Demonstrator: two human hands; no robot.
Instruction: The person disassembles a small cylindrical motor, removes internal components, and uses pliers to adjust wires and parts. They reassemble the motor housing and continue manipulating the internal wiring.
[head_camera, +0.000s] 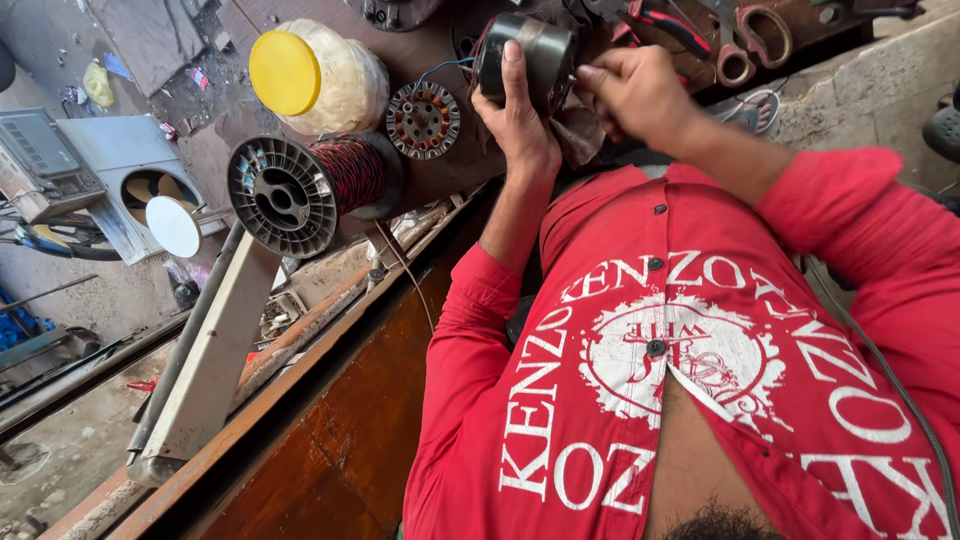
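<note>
The person's left hand (518, 115) wraps around a dark cylindrical motor part (528, 58), fingers up its side, holding it just above the far edge of a brown workbench (330, 440). The right hand (640, 95) is pinched closed at the part's right edge; what its fingertips grip cannot be made out.

Just left of the part lies a round wound stator (423, 120), and a thin blue wire (440, 70) runs between the two. Farther left sits a grey spool of reddish winding wire (310, 185), with a clear plastic jar under a yellow lid (320, 75) behind it. Beyond the right hand lie red-handled pliers (660, 22) and scissors (750, 40).

The bench is worn wood with a dusty rim. Below it is a littered concrete floor, where a white fan casing (135, 180) stands at the left. The person's red sleeves and shirt with white printed lettering fill the lower right.
</note>
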